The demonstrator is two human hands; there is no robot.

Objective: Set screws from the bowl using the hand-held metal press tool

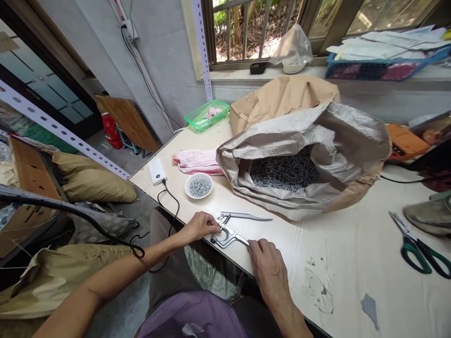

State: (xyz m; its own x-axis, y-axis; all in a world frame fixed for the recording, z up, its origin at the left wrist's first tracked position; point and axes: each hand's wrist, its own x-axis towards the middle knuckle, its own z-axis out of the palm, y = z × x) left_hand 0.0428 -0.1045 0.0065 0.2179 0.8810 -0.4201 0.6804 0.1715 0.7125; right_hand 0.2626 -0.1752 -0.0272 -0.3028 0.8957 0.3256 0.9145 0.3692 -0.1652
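A silver pair of hand pliers (230, 234) with a C-shaped jaw lies near the table's front edge, its two handles spread apart. A small dark coil spring shows between the handles. My left hand (201, 226) pinches at the head of the pliers, beside the jaw; anything small between its fingertips is hidden. My right hand (268, 264) closes its fingers on the end of the lower handle. Just beyond my left hand stands a white bowl (189, 193) with many small shiny metal pieces in it.
An open woven sack (268, 136) holds a heap of small dark metal pieces (285, 171). A striped cloth (199, 162), a white power bank (156, 171) with cable and a green basket (190, 123) sit at the left. Green-handled scissors (416, 246) lie at the right.
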